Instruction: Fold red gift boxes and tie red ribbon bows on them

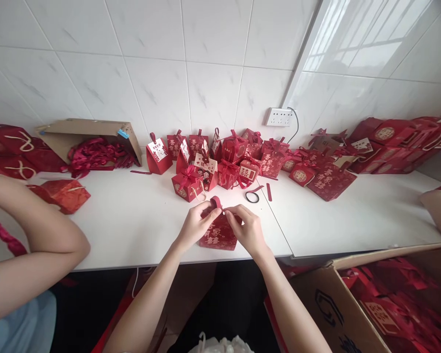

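Note:
A red gift box [220, 238] with pale characters on its front stands near the table's front edge, between my two hands. From its top rises a dark red ribbon [215, 201] bent into a loop. My left hand [200, 223] is closed on the ribbon at the box's upper left, thumb pressed to the fingers. At the upper right, my right hand [247, 228] pinches at the ribbon's base, its fingertips nearly meeting my left thumb. A tiny white spot shows between the fingertips; I cannot make out what it is.
Behind stand several finished-looking red boxes [159, 157]. A black ring [252, 197] and a ribbon strip [269, 191] lie nearby. An open carton [132, 137] holds ribbons; another carton [338, 304] sits lower right. Co-workers' arms [55, 235] show at both sides.

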Motion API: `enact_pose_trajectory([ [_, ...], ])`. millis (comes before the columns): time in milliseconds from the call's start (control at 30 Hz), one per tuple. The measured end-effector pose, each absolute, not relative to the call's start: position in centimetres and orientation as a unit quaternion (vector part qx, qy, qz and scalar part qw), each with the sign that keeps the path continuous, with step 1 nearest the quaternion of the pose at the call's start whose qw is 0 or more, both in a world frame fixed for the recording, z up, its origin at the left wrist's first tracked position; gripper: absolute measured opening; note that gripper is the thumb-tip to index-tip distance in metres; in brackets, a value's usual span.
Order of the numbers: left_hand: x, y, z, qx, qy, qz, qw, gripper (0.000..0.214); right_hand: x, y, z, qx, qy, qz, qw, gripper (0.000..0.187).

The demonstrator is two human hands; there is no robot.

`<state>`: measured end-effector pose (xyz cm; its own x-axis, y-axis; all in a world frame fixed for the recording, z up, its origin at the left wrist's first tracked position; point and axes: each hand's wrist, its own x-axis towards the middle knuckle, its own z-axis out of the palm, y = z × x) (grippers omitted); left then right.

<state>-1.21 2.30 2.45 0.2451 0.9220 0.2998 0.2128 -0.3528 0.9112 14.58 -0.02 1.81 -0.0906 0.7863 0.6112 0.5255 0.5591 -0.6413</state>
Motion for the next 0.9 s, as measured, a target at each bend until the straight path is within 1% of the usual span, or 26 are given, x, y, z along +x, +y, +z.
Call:
enact_pose_trajectory([
  [167, -1.5, 2.2, 3.0, 0.691, 0.393, 0.432, 0.427, 0.022, 14.7, 0.0, 2.3, -0.466, -0.670, 0.258, 0.516, 0.021],
  [267, -1.5, 2.3, 3.0, 0.688, 0.401, 0.444, 0.411, 0.019, 15.0, 0.2, 2.6, -0.448, -0.639, 0.359, 0.512, 0.022],
  [400, -1.5, 2.5, 2.8, 0.692, 0.406, 0.462, 0.377, 0.019, 15.8, 1.0, 2.8, -0.411, -0.623, 0.463, 0.478, 0.023],
  [533, -1.4, 2.6, 2.5, 0.705, 0.399, 0.463, 0.360, 0.018, 16.6, 2.5, 2.6, -0.360, -0.560, 0.594, 0.451, 0.023],
  [600, -1.4, 2.7, 2.4, 0.716, 0.385, 0.467, 0.348, 0.017, 16.9, 3.3, 2.4, -0.343, -0.534, 0.647, 0.422, 0.021],
  [667, -1.4, 2.9, 2.1, 0.722, 0.375, 0.480, 0.327, 0.017, 17.0, 4.0, 2.3, -0.338, -0.538, 0.669, 0.385, 0.023],
  [767, -1.5, 3.1, 1.8, 0.732, 0.357, 0.492, 0.307, 0.018, 16.9, 4.4, 2.1, -0.323, -0.582, 0.663, 0.342, 0.026],
  [833, -1.6, 3.2, 1.6, 0.740, 0.341, 0.495, 0.302, 0.018, 16.6, 4.3, 2.0, -0.305, -0.601, 0.660, 0.332, 0.028],
  [900, -1.7, 3.2, 1.5, 0.745, 0.330, 0.503, 0.289, 0.017, 16.2, 3.9, 1.7, -0.293, -0.594, 0.665, 0.345, 0.027],
])
